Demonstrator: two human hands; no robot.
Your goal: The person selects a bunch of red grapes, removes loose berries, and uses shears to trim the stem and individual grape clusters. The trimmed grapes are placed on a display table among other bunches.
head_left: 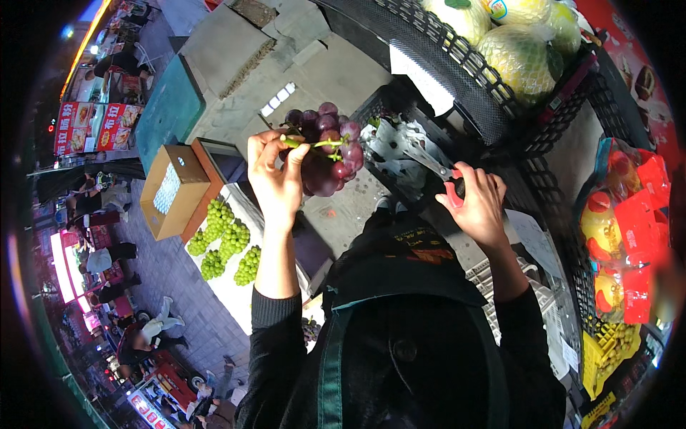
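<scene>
My left hand (278, 177) pinches the green stem of a bunch of dark red grapes (327, 150), which hangs in the air to the right of its fingers. In my right hand (474, 201) is a pair of scissors (434, 163) with red handles. The blades point up and left towards the grapes, apart from them. Whether the blades are parted is hard to tell. Below the scissors, a black plastic crate (383, 99) holds crumpled white wrapping (399, 145).
Green grape bunches (220, 230) lie on a white surface (220, 292) at the left, beside a cardboard box (185, 214). Netted pomelos (514, 59) fill a black basket (461, 59) at the upper right. Red fruit packs (638, 225) stand far right. People are in the street at the left.
</scene>
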